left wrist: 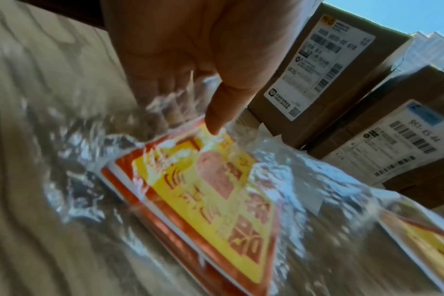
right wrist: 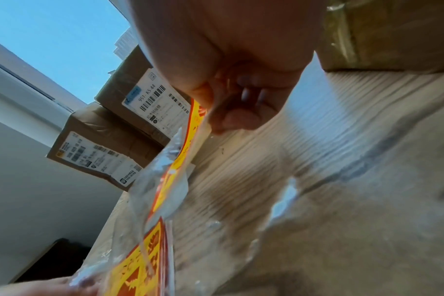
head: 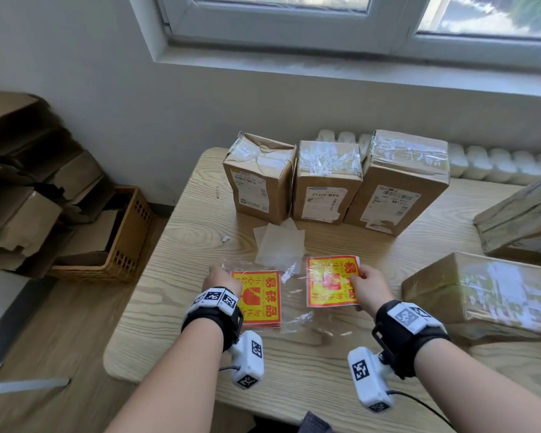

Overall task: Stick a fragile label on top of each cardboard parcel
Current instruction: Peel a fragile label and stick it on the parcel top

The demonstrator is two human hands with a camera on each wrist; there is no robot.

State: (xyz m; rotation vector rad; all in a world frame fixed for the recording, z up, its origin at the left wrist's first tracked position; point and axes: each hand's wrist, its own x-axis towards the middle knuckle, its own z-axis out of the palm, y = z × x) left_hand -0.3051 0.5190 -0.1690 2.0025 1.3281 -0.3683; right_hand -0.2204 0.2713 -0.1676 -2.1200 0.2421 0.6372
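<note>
Three taped cardboard parcels (head: 260, 179) (head: 325, 182) (head: 400, 182) stand in a row at the back of the table. A stack of red and yellow fragile labels (head: 260, 300) (left wrist: 210, 192) lies in a crinkled clear plastic bag (head: 291, 317). My left hand (head: 220, 276) (left wrist: 188, 118) pinches the bag at the stack's far left corner, thumb on top and fingers behind the plastic. My right hand (head: 355, 278) (right wrist: 231, 112) pinches the right edge of a single label (head: 328, 281) (right wrist: 190, 144), lifted slightly off the table.
Two more taped parcels (head: 481, 292) (head: 522, 214) sit at the right, the far one bearing a label at its corner. Pale backing sheets (head: 280, 245) lie before the row. A wicker basket (head: 128, 239) and flattened cardboard stand on the floor at left.
</note>
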